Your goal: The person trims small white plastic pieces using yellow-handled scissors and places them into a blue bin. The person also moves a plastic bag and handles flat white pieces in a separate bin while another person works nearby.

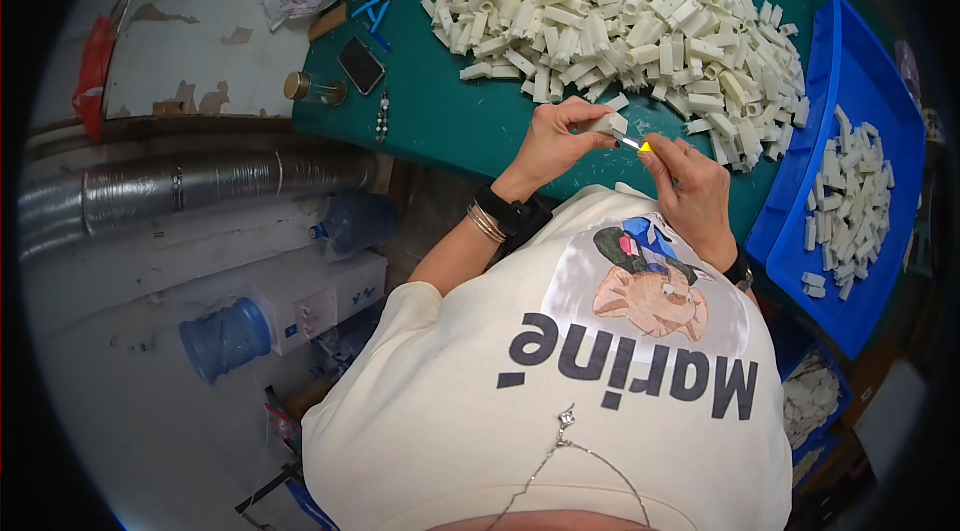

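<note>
Over the front edge of the green table (430, 136), my left hand (555, 143) pinches a small white plastic part (606, 124) between thumb and fingers. My right hand (690, 186) is closed round a small knife with a yellow handle (645, 147). Its thin metal blade (628, 142) meets the white part at the end facing my right hand. Just beyond my hands lies a large pile of similar white plastic parts (620, 16), many of them hollow and block-shaped.
At right, a blue tray (790, 221) holds more white parts (850, 196). On the table's left lie a phone (361, 65) with a beaded strap (382, 117), a lidded jar (315, 88) and blue-handled cutters (376, 9). Blue bins (838, 401) with white pieces stand lower right.
</note>
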{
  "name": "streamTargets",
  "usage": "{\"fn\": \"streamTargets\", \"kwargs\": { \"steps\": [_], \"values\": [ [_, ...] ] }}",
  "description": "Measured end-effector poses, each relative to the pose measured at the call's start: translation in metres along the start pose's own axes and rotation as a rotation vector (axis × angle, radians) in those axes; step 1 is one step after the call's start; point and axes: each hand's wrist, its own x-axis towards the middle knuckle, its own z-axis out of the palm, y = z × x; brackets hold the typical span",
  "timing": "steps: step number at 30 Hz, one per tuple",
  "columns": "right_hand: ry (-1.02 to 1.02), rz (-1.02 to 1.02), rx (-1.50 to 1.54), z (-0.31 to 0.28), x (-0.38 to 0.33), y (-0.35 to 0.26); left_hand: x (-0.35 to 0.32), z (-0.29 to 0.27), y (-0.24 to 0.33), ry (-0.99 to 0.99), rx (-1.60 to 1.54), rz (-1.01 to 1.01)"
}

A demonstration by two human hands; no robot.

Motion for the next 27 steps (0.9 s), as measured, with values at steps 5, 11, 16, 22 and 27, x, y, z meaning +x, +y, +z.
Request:
{"fn": "streamTargets", "kwargs": {
  "steps": [5,11,16,22,27],
  "values": [
    [0.023,-0.01,-0.007,0.0,-0.001,-0.001,0.002,0.002,-0.001,0.025,-0.124,0.007],
    [0.034,-0.003,-0.013,0.0,-0.003,-0.003,0.001,0.002,0.002,-0.012,-0.016,0.058],
    [0.049,-0.016,-0.075,0.0,-0.005,-0.005,-0.002,0.002,0.006,-0.03,-0.006,0.025],
    [0.085,-0.027,-0.128,0.0,-0.007,-0.007,-0.007,0.005,0.002,-0.028,-0.054,0.033],
    [0.08,-0.013,-0.14,-0.003,-0.008,-0.01,-0.011,0.007,0.0,-0.012,-0.122,0.02]
  ]
}}
